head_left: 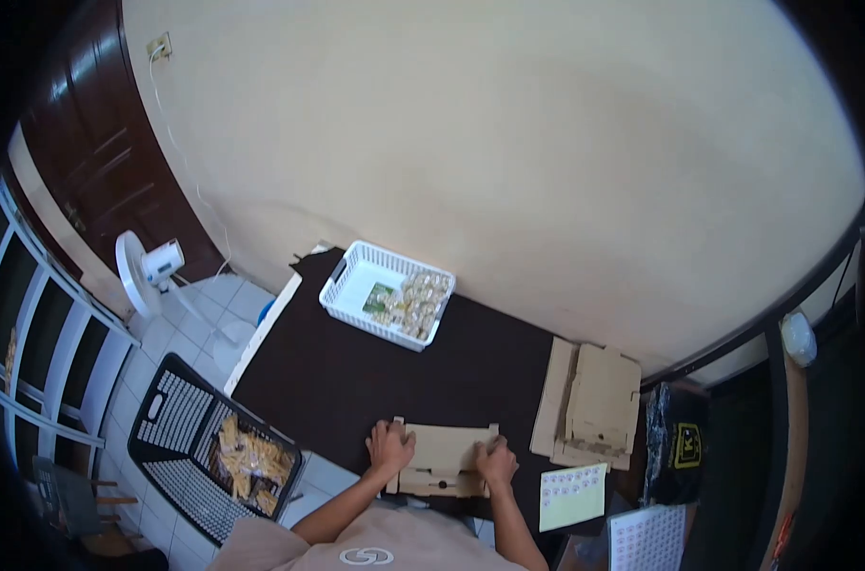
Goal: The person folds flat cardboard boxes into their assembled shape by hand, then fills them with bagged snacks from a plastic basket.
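A brown cardboard box [447,445], partly folded, lies at the front edge of the dark table in front of my body. My left hand [391,445] grips its left side, fingers bent over the edge. At the opposite side, my right hand [496,463] holds the box with the fingers curled round the side flap. A slot with a small dark hole shows along the near edge of the cardboard. Parts of both thumbs and the box's underside are hidden.
A white basket [370,328] with small packets stands at the table's back. Flat cardboard boxes [604,395] are stacked at right, near a sticker sheet [573,497]. On the left, a black chair [180,476] bears a bag of yellowish pieces [251,457]; behind stands a fan [139,274].
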A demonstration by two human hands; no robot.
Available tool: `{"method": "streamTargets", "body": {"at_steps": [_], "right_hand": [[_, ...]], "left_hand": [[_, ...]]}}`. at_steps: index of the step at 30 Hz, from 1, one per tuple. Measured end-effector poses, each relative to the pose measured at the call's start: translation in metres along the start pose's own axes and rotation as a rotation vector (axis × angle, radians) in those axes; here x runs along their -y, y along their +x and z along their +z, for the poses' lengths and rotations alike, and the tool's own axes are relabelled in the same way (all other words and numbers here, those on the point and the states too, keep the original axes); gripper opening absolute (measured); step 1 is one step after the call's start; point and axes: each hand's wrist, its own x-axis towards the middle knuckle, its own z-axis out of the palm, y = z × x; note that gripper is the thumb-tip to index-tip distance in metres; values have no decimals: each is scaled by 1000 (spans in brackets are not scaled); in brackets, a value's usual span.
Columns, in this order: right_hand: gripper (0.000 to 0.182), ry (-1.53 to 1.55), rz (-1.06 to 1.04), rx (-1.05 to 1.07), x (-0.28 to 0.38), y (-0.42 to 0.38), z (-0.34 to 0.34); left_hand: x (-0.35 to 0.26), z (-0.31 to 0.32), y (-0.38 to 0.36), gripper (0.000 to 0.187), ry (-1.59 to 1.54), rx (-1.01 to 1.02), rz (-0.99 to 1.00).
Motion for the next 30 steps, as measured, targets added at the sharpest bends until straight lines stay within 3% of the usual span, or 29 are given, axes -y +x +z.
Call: {"method": "streamTargets", "body": {"at_steps": [2, 4, 7, 10, 12, 14, 15, 18, 19, 24, 26, 30], "right_hand": [[64, -39, -47, -55, -21, -3, 25], [66, 24, -135, -111, -18, -3, 32], [64, -58, -246, -290, -15, -3, 48], [60, 16, -186, -174, 0, -12, 37], [60, 42, -177, -232, 3, -17, 38], [59, 60, -169, -292, 0, -22, 36], [60, 155, -110, -267, -2, -19, 32], [53, 274, -17, -270, -14, -3, 38], [47, 386, 37, -241, -23, 10, 47], [31, 875, 145, 72, -21, -4, 36], [29, 1156, 92, 188, -38, 5, 47], [30, 1288, 128, 276, -33, -10, 34]], "left_hand": [[9, 7, -2, 57, 48, 47, 36], [13, 27, 3, 62, -283, -75, -11], [16, 37, 5, 70, -347, -109, 53], [15, 26, -3, 75, -505, -161, -24], [15, 20, -4, 76, -374, -203, -38], [21, 17, -2, 75, -630, -75, -175], [30, 30, 4, 65, -569, -211, -159], [36, 34, 9, 50, -688, -179, -190], [55, 53, 24, 40, -767, -80, -161], [45, 45, 13, 43, -815, -35, -42], [40, 31, 7, 39, -1024, 66, -84], [39, 12, 6, 37, -1291, 291, -171]]}}
